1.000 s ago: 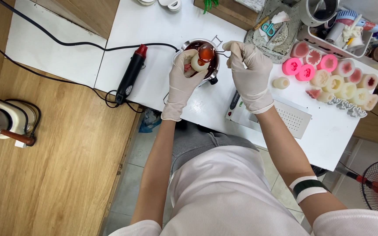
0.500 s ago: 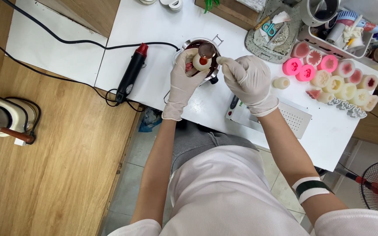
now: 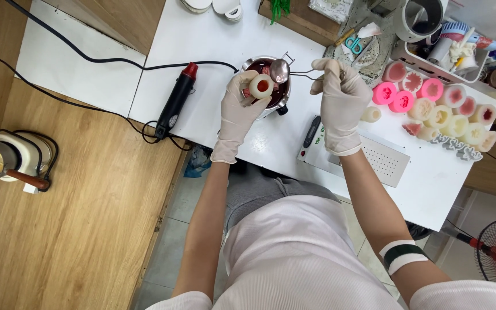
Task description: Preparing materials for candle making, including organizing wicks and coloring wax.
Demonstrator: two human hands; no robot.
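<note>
Mould (image 3: 260, 86): small cream cylinder, red fill in centre, tilted, held above pot (image 3: 271, 92). Pot: small, metal, dark red liquid, near worktop's (image 3: 213, 51) front edge. Spoon (image 3: 280, 71): metal, bowl over pot.

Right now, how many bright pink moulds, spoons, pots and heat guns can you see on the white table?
Bright pink moulds: 3
Spoon, held by the right hand: 1
Pot: 1
Heat gun: 1
Total: 6
</note>
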